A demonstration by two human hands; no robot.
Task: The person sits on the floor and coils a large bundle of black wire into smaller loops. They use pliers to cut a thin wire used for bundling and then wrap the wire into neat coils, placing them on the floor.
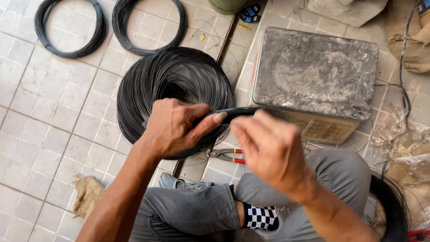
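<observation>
Above the person's bent knees, the left hand [172, 127] is closed around a bundle of thin black wire [233, 114], thumb pressed along its top. The right hand [268, 148], blurred, has its fingers curled at the same bundle just to the right; whether they actually grip the strands cannot be told. Behind the left hand lies a large coil of black wire [174, 85] on the tiled floor [40, 116], its near edge hidden by the hand. Just below the hands, red-handled pincers [228, 155] lie on the tiles. To the right stands a platform scale [316, 74] with a worn, dusty metal top. Two thinner wire rings [71, 27] lie at the far left. Grey trousers, a grey shoe [179, 183] and a checkered sock [260, 217] show beneath the forearms, and a scrap of burlap [87, 193] lies near the left elbow.
</observation>
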